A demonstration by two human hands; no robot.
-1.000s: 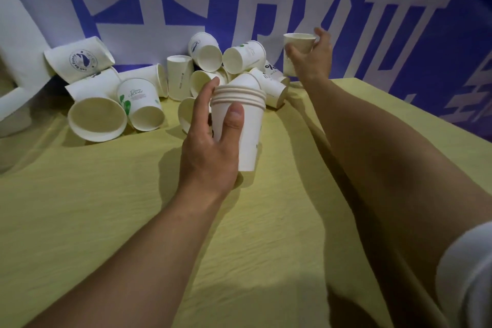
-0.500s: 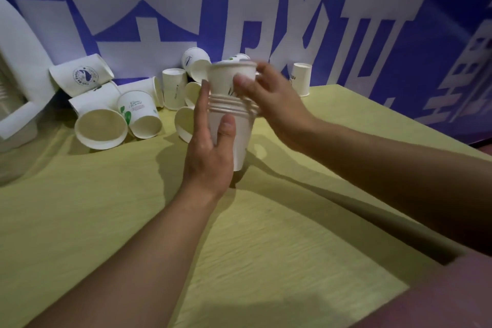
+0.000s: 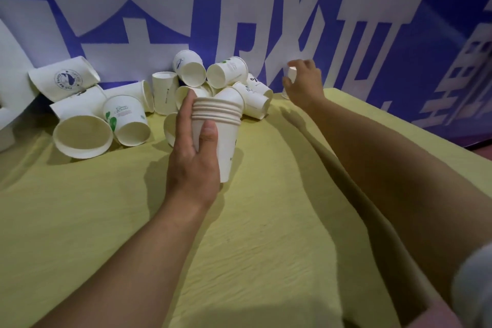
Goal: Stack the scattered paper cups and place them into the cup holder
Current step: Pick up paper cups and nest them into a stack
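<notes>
My left hand grips a nested stack of white paper cups, held upright above the yellow table; several rims show at its top. My right hand is stretched out to the back right by the wall. Its fingers are curled around a single upright paper cup, which it mostly hides. Behind the stack lies a pile of scattered cups, most of them on their sides.
Larger cups lie tipped over at the back left, one with its wide mouth towards me and one with a green leaf print. A blue and white banner closes off the back. A white object is at the left edge.
My right hand pressed a cup into the stack, then let go and reached out to the lone cup at the back right. The stack stayed in my left hand.
</notes>
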